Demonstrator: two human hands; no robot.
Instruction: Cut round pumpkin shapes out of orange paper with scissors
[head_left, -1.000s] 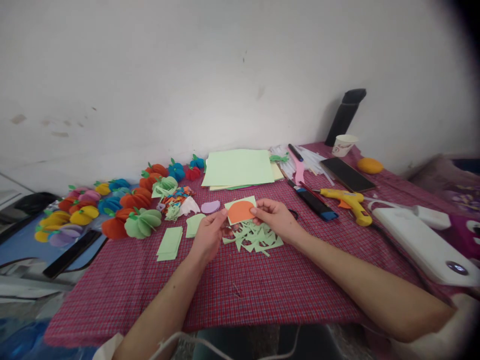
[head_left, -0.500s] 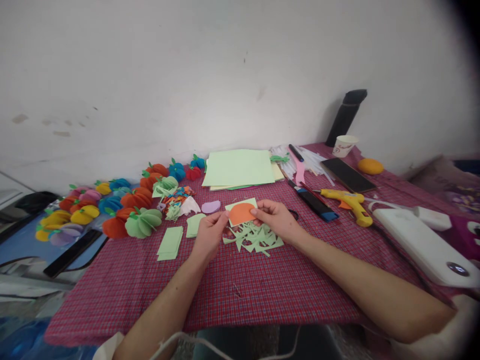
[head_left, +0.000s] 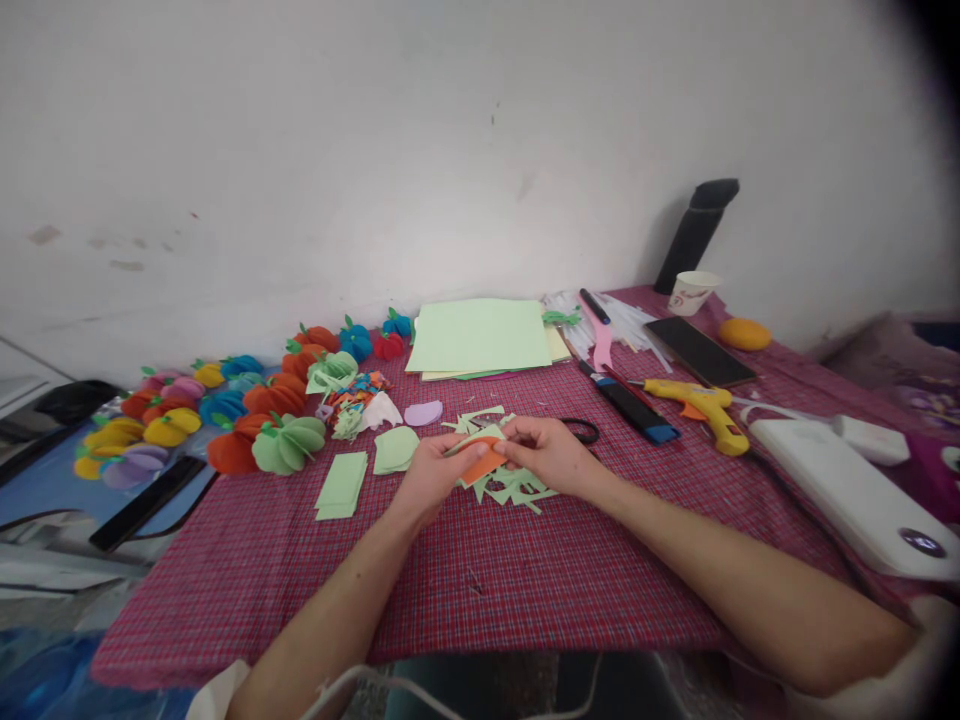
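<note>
Both my hands meet over the middle of the red checked tablecloth [head_left: 465, 590]. My left hand [head_left: 429, 476] and my right hand [head_left: 546, 452] each pinch the same small stack: an orange paper half-circle [head_left: 480, 462] laid on a light green paper piece, now tilted nearly flat and low over the cloth. Beneath and around it lie light green paper scraps [head_left: 517, 488]. Black scissors [head_left: 581, 430] lie just behind my right hand.
Green sheets [head_left: 480, 335] lie at the back. Paper pumpkins [head_left: 247, 415] crowd the left, with small green cut pieces [head_left: 341, 483] nearby. A yellow glue gun [head_left: 701, 405], phone [head_left: 697, 350], paper cup [head_left: 690, 292] and white device [head_left: 847, 490] are on the right.
Both hands have lowered the orange and green paper toward the cloth and tipped it from facing me to nearly flat. Nothing else on the table moved.
</note>
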